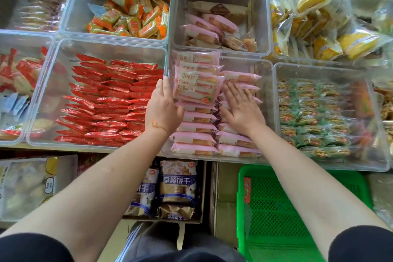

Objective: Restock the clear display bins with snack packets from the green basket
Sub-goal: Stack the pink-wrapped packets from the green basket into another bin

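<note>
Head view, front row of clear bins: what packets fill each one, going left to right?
Red packets → pink packets, where the left hand grips a stack and the right hand presses flat → green packets.

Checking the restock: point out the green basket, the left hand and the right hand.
green basket (276, 215): head view, mesh floor.
left hand (162, 108): head view, back of hand.
right hand (242, 108): head view, back of hand.
</note>
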Demonstrator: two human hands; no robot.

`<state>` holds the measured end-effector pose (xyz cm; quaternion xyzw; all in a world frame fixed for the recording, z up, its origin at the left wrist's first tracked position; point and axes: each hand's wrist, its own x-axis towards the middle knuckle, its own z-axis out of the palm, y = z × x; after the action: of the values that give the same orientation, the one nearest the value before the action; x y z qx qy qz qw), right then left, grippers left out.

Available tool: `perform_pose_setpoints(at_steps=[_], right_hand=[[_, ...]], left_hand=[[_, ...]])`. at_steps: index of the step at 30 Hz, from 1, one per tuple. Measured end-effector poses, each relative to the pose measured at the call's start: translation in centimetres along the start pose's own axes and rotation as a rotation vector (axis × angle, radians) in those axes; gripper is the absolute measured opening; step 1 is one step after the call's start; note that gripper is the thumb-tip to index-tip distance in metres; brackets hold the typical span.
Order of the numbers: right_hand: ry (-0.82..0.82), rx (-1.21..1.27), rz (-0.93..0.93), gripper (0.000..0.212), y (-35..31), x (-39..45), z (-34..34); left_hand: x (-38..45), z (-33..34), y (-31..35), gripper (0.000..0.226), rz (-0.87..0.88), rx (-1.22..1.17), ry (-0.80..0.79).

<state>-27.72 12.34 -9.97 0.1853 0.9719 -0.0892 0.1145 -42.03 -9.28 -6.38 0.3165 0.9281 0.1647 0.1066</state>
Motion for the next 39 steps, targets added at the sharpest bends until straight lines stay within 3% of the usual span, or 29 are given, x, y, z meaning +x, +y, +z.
perform_pose_setpoints(at_steps=[3,6,12,14,16,18,21,22,26,30,35,37,39], right_hand=[[-0.014,0.0,0.093,0.074,-0.4,1.5,-0.6],[-0.031,0.095,0.052,0.077,-2.0,0.6,-1.3],[0.232,0.082,0.047,0.023,-1.9,-6.1,-2.7],[0.092,0.13,0.047,0.014,-1.7,-7.1,-3.3],[-0.133,0.183,0.038,0.018,-1.8,-7.5,-3.8],[-0.256,0.192,-0.009,0.029,-2.5,-8.1,-3.9],[-0.265,0.182,-0.076,0.023,-3.7,-8.4,-3.6],[-0.282,0.158,-0.084,0.02,-3.9,-8.4,-3.7],[-0.357,0.063,-0.062,0.005,-3.9,-8.4,-4.2],[-0.423,0.137,-0.061,0.018,-4.0,-8.2,-5.6],[-0.167,0.034,0.026,0.012,-3.8,-7.9,-5.4],[-0.193,-0.071,-0.02,0.03,-3.8,-8.1,-4.5],[-0.164,-0.094,-0.042,0.032,-3.8,-8.2,-4.1]], left_hand=[[0.2,0.3,-0.4,0.081,-0.01,0.027,0.023],[0.4,0.6,-0.5,0.082,-0.012,0.037,0.036],[0.1,0.1,-0.4,0.071,-0.017,0.053,0.073],[-0.7,-0.4,0.1,0.056,-0.016,0.065,0.135],[-2.0,-0.8,1.0,0.031,0.104,0.077,0.206],[-3.5,-1.1,2.6,0.016,0.281,0.021,0.084],[-4.9,-1.4,5.3,0.027,0.306,0.149,-0.499],[-5.0,-1.4,5.8,0.031,0.302,0.224,-0.582],[-4.6,-1.2,6.3,0.036,0.3,0.301,-0.583],[-4.3,-0.6,5.2,0.044,0.219,0.189,-0.487],[-4.0,-0.2,4.4,0.032,0.39,0.316,-0.447],[-3.8,-0.1,4.6,0.036,0.497,0.453,-0.432],[-3.7,0.2,4.8,0.037,0.533,0.497,-0.415]])
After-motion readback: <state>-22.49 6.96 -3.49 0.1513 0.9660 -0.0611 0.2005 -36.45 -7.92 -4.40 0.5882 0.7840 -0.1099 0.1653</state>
